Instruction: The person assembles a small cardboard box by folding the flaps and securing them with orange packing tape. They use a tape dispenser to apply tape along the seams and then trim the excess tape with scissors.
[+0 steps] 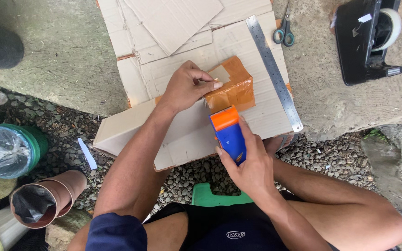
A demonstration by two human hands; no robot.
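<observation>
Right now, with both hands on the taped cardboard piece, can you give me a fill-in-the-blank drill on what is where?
1. The right hand grips a blue handheld tape dispenser with a top coloured ____.
2. The left hand presses on a small cardboard piece wrapped in brown tape, which lies on a flat sheet of ____.
3. The long metal ruler lies to the ____ of the taped piece in the head view.
4. The green-handled scissors lie beside the ruler's ____ end.

Missing words: orange; cardboard; right; far (top)

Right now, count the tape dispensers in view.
2. An orange and blue tape dispenser in the right hand, against the taped cardboard piece; a black desktop dispenser at top right.
</observation>
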